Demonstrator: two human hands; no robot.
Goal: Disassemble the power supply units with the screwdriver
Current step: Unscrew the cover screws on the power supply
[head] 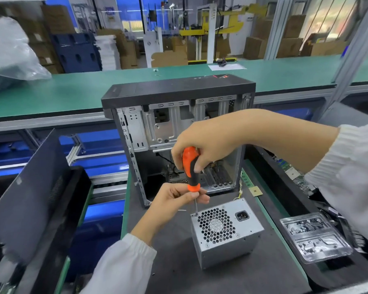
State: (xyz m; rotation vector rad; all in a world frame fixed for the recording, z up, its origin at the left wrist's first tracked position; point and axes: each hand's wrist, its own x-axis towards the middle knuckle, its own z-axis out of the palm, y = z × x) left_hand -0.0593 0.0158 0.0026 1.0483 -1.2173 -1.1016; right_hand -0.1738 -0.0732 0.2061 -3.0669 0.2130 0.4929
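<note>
— Which way does the orange-and-black plastic-handled screwdriver point?

— Nearly upright, tip down on a corner of the boxy grey metal power supply, honeycomb grille upward, on the dark surface.

— Grips?

— Right hand wraps the handle; left hand pinches the steel shaft.

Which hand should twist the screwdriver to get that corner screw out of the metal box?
The right hand, probably. It already wraps the screwdriver handle from above, while the left hand only pinches the shaft, steadying the tip at the power supply corner.
</note>
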